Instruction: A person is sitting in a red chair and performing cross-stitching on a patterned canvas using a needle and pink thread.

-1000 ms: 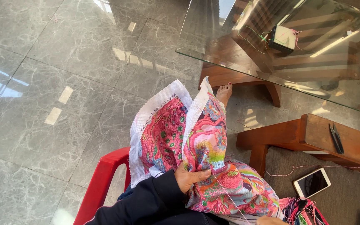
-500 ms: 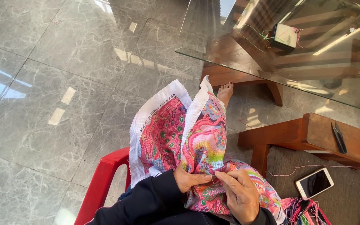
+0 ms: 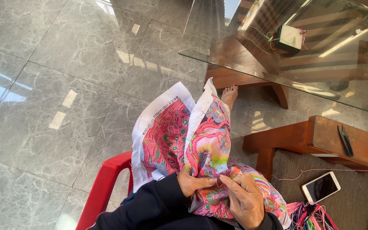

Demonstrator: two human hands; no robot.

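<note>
Head view: we note the pink multicoloured cross-stitch canvas (image 3: 201,153) draped across the lap. Left hand (image 3: 192,184) grips its fold; right hand (image 3: 245,200) pinches at the stitch. Mid-stitch, we judge; pulling thread through comes next.

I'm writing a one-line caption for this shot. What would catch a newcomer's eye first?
The bright pink, many-coloured cross-stitch canvas, folded over the lap at centre. Both hands meet on its lower fold: the left hand pinches the cloth, the right hand works beside it. A red plastic chair shows at lower left.
</note>
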